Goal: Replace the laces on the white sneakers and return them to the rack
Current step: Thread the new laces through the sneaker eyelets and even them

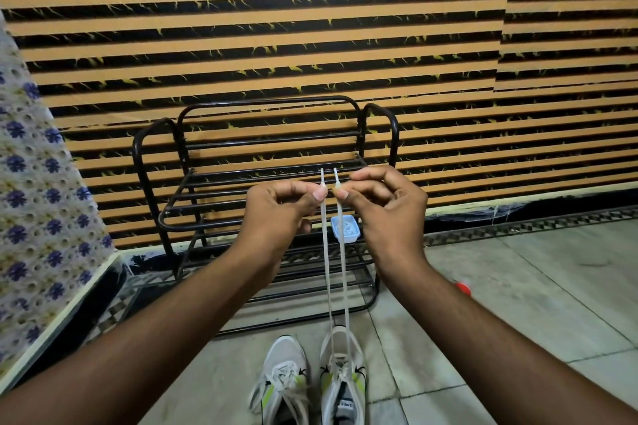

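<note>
Two white sneakers with yellow-green accents stand side by side on the tiled floor, the left sneaker [284, 379] and the right sneaker [342, 379]. A white lace [327, 272] runs up from the right sneaker in two taut strands. My left hand [281, 210] pinches the left strand just below its tip. My right hand [386, 207] pinches the right strand the same way. Both tips stick up above my fingers, level with each other. Behind them stands the black metal shoe rack [193, 190].
A small white and blue dish [346, 227] sits on a rack shelf, partly hidden by my right hand. A patterned cloth surface [38, 217] lies at the left. A red object [463, 287] lies on the floor by my right wrist. A striped wall rises behind.
</note>
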Tool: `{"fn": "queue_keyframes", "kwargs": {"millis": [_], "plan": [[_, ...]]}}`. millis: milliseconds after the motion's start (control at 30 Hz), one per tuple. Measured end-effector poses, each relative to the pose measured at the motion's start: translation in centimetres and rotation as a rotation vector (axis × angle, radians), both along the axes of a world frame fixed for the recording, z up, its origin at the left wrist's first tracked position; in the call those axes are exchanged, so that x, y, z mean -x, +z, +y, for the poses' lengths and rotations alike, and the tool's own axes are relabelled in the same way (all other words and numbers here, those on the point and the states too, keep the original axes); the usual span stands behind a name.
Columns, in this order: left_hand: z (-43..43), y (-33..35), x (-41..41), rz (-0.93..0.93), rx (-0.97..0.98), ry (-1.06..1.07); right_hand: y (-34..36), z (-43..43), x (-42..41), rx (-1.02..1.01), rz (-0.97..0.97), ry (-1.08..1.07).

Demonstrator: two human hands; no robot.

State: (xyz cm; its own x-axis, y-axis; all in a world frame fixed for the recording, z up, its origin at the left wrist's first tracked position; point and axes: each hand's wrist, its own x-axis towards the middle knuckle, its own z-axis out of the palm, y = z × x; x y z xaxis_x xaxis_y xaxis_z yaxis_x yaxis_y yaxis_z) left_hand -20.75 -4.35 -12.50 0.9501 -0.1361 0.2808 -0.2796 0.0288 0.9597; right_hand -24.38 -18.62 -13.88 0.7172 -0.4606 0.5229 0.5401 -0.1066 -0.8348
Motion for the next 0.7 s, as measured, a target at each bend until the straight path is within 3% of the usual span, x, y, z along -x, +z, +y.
{"fn": "queue_keyframes", "kwargs": {"millis": [133, 367, 700], "plan": [[0.1, -0.4, -0.3, -0.023, -0.033, -0.019, -0.5, -0.4, -0.2, 0.007, -0.023, -0.013], [0.3, -2.5, -1.0, 0.118, 0.042, -0.119, -2.8, -1.6, -0.7, -0.037, 0.07, 0.065], [1.2, -13.5, -3.9, 0.274, -0.374, -0.143, -12.7, -3.2, -2.7, 0.292, 0.214, -0.08]]}}
